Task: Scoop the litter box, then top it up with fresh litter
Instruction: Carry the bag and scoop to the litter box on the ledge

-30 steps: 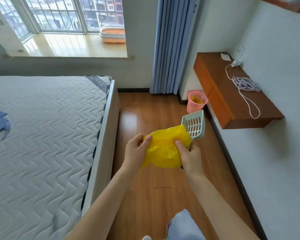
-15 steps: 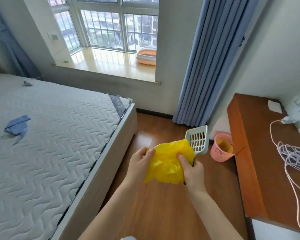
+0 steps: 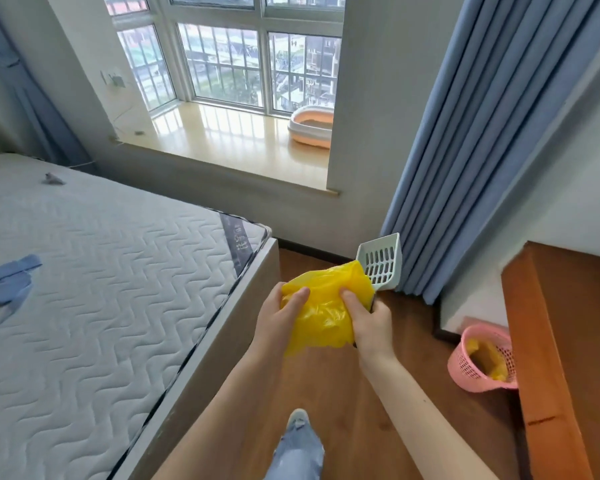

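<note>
A crumpled yellow plastic bag (image 3: 321,306) is held in front of me over the wooden floor. My left hand (image 3: 278,317) pinches its left side. My right hand (image 3: 369,318) grips its right side together with the handle of a pale green slotted litter scoop (image 3: 380,261), whose head sticks up behind the bag. The orange and white litter box (image 3: 310,131) sits far off on the window sill, partly hidden by the wall pillar.
A bed with a bare mattress (image 3: 101,289) fills the left. A pink basket (image 3: 482,358) with a yellow liner stands on the floor at right, beside a wooden shelf (image 3: 568,341). Blue curtains (image 3: 482,133) hang right of the window. My leg (image 3: 297,448) steps forward.
The view has swung up and closer to the window; the litter box looks larger. Both hands keep the same hold on the bag and scoop.
</note>
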Available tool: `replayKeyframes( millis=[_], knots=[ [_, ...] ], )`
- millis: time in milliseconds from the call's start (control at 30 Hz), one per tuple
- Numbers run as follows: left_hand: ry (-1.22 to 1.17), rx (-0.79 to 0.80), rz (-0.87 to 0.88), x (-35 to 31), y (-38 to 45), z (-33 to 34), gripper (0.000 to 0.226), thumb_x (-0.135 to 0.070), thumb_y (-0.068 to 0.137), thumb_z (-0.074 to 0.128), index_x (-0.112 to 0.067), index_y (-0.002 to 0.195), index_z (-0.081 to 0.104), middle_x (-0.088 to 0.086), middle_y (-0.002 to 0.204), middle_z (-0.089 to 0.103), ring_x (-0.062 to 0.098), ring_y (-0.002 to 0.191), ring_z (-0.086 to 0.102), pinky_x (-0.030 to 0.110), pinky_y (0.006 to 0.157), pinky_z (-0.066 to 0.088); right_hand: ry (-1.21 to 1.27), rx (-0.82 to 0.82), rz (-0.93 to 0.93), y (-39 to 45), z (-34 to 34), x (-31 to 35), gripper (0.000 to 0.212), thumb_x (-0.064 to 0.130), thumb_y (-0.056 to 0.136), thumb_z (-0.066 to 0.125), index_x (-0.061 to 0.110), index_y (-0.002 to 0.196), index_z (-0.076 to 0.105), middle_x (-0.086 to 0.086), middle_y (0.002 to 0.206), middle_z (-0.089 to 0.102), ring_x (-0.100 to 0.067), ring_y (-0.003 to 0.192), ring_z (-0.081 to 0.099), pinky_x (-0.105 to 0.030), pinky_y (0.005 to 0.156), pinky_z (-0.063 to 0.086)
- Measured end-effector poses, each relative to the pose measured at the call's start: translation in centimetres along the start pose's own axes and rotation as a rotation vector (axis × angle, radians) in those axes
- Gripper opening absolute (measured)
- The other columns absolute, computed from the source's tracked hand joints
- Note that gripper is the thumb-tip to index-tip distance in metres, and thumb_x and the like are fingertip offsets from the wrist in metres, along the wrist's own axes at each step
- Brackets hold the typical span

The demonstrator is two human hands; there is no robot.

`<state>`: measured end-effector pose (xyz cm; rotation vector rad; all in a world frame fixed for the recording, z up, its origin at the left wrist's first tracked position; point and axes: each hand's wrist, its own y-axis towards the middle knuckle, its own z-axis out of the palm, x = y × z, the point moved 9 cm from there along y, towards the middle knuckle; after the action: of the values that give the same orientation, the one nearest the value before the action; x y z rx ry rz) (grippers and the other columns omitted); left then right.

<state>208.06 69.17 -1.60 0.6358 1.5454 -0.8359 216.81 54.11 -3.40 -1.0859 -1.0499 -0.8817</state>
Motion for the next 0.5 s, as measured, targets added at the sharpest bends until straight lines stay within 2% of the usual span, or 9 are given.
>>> replayKeyframes(
  millis=[167, 267, 367, 500],
  knots=[
    [-0.020, 0.002, 0.001, -2.5, 12.0, 0.3, 0.004, -0.034, 0.089, 0.064, -0.031, 0.092, 0.062, -0.005, 0.094, 0.068, 0.016, 0.091, 0.066, 0.040, 0.083, 0.055, -0.018, -0.037, -0.009, 10.2, 4.0, 3.5, 0.033, 0.028, 0.085, 0.069, 0.013, 0.114, 0.060, -0.004, 0.104, 0.068, -0.019, 0.092, 0.066, -0.038, 0.080, 0.057],
    [-0.024, 0.018, 0.002, -4.1, 18.4, 0.7, 0.005, -0.035, 0.088, 0.064, -0.032, 0.092, 0.062, -0.005, 0.094, 0.069, 0.016, 0.093, 0.066, 0.041, 0.084, 0.055, -0.014, -0.035, -0.018, 15.6, 6.3, 6.0, 0.028, 0.027, 0.086, 0.068, 0.016, 0.109, 0.059, -0.001, 0.099, 0.067, -0.015, 0.089, 0.066, -0.030, 0.074, 0.056],
    [-0.024, 0.018, -0.002, -5.3, 23.8, 1.2, 0.024, -0.045, 0.080, 0.066, -0.028, 0.097, 0.063, 0.000, 0.099, 0.069, 0.019, 0.094, 0.067, 0.043, 0.084, 0.056, -0.020, -0.048, -0.014, 20.6, 7.9, 7.4, 0.024, 0.026, 0.086, 0.069, 0.015, 0.105, 0.061, -0.004, 0.099, 0.069, -0.017, 0.088, 0.067, -0.032, 0.073, 0.057],
    [-0.019, -0.013, -0.028, -5.4, 31.1, 2.2, 0.010, -0.033, 0.089, 0.064, -0.025, 0.095, 0.061, 0.000, 0.098, 0.067, 0.017, 0.093, 0.065, 0.038, 0.080, 0.056, -0.028, -0.028, 0.005, 27.8, 10.0, 8.3, 0.024, 0.026, 0.086, 0.069, 0.014, 0.105, 0.063, -0.004, 0.099, 0.069, -0.018, 0.090, 0.067, -0.036, 0.078, 0.057]
  ],
)
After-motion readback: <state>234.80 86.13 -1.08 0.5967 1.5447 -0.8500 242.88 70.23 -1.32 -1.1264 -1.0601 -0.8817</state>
